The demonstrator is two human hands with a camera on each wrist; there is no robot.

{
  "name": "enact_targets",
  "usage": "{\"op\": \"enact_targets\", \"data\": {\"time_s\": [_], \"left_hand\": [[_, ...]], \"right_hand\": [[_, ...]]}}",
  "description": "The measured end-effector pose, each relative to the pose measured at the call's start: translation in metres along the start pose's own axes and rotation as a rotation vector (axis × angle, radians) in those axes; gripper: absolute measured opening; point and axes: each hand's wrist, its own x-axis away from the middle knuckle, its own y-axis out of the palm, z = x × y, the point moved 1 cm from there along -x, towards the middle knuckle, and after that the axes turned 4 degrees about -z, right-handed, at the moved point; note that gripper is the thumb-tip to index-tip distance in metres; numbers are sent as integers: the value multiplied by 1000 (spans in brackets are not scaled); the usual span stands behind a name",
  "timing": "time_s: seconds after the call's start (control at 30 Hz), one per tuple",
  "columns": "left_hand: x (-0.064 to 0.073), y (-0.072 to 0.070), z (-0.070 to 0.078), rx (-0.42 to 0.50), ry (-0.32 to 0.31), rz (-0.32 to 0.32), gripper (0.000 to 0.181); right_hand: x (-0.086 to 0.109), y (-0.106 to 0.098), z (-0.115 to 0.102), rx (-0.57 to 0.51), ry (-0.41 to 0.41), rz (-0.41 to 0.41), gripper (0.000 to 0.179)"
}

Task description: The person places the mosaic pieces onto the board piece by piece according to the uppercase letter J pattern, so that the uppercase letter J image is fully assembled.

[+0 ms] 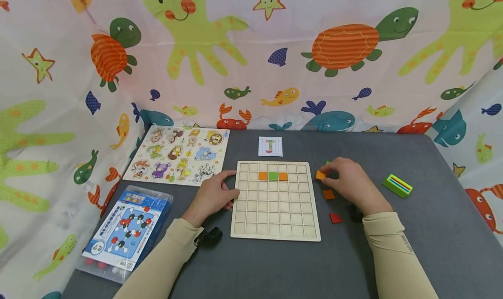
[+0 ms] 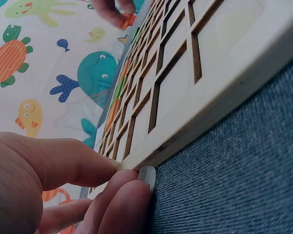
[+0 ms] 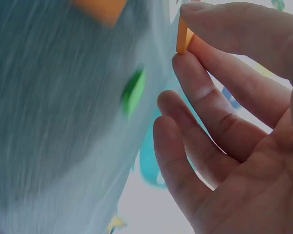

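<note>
A square wooden grid board lies on the table, with an orange tile, a green tile and a second orange tile side by side in one row near its far edge. At the board's left edge, my left hand pinches the rim between thumb and fingers. Just beyond the right edge, my right hand holds an orange tile between thumb and fingertips. Below that hand lie a loose orange tile and a red tile. A green tile is partly hidden behind it in the head view.
A small pattern card lies beyond the board. On the right sits a green bundle with coloured stripes. An animal puzzle board and a boxed molecule model kit are on the left. Printed cloth hangs behind the table.
</note>
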Motion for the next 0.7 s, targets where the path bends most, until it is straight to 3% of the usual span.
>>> {"op": "enact_targets", "data": {"time_s": [0.37, 0.7], "left_hand": [[-1, -2, -3, -18, -1, -7, 65], [0, -2, -1, -12, 9, 1, 65]], "right_hand": [[-21, 34, -72, 0, -177, -42, 28], [-27, 52, -98, 42, -280, -17, 17]]}}
